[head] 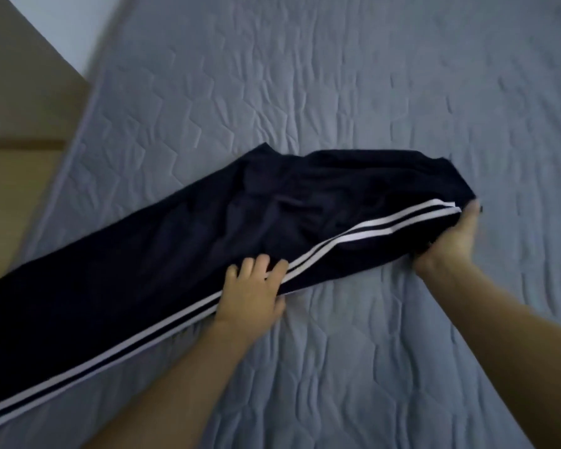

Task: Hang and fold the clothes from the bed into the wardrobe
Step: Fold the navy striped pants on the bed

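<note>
The dark track pants (162, 254) run off the frame's left edge, so you can't see their hems. They lie across the quilted bed (370, 92). Your left hand (255, 290) presses flat on the striped seam; your right hand (454, 231) grips the waistband end, fingers hidden beneath the cloth.

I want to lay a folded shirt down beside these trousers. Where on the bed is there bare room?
Bare quilt lies beyond the dark trousers across the far mattress, and on the near side between the forearms. Crowded: the trousers' striped edge, where the left hand and right hand work.
</note>
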Demonstrator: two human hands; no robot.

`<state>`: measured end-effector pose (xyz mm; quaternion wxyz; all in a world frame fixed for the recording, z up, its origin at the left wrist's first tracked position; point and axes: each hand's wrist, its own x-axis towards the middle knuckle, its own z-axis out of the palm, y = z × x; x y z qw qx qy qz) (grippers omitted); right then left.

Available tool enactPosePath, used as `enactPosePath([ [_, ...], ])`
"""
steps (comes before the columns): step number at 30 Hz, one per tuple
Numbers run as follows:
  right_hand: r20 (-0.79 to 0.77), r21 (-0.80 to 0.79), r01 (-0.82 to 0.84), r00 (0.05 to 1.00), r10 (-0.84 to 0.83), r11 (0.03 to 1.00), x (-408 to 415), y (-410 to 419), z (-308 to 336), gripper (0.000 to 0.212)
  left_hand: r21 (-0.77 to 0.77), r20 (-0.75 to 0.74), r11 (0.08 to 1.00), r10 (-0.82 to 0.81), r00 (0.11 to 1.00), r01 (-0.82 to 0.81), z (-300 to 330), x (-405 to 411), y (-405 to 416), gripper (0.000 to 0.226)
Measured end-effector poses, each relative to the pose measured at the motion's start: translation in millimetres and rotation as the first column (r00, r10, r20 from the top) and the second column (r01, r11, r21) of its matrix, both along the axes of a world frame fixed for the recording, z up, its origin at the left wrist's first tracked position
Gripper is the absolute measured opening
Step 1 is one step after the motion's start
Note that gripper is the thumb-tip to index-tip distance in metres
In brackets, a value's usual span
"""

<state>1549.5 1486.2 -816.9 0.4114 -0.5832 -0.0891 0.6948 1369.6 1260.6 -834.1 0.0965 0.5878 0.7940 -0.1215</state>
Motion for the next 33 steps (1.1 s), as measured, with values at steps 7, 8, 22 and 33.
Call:
enactPosePath([
  [7, 0.045, -0.103, -0.207, 0.976, 0.213, 0.973, -3.6, 23.6, 17.6, 0.029, 0.013, 0.184, 0.999, -0.034, 0.982, 0.032, 13.3, 3.0, 10.7, 0.048],
  [8, 0.075, -0.078, -0.157, 0.984, 0.163, 0.985, 3.1, 31.7, 21.6, 0.033, 0.074, 0.195, 0.993, -0.104, 0.975, 0.091, 18.7, 6.8, 10.6, 0.045],
  [22, 0.283, -0.151, 0.097, 0.958, -0.051, 0.984, 82.1, 32.4, 3.4, 0.061, 0.077, 0.2, 0.915, -0.402, 0.893, 0.395, 28.7, 105.7, 29.0, 0.024],
  [33, 0.143, -0.359, 0.039, 0.99, 0.014, 0.932, 48.2, -100.5, -9.1, 0.046, -0.07, 0.296, 0.888, 0.453, 0.841, -0.454, 36.7, 0.6, 124.4, 0.059],
])
